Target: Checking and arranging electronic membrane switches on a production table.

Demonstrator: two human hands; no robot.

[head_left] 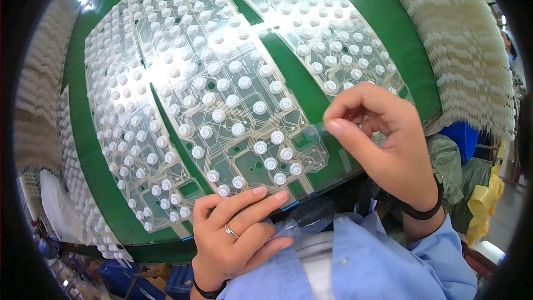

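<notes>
Head view: the clear sheet (222, 97) with white buttons (237, 129) lies across the frame's centre on a green table (427, 86); the left hand (236, 233), fingers loosely spread and gripping nothing, rests at its lower edge; the right hand (386, 133) pinches thumb to forefinger, seemingly on a clear strip (314, 131); the sheet looks light, bendy, slippery, easily creased, best held by bare edges.
</notes>
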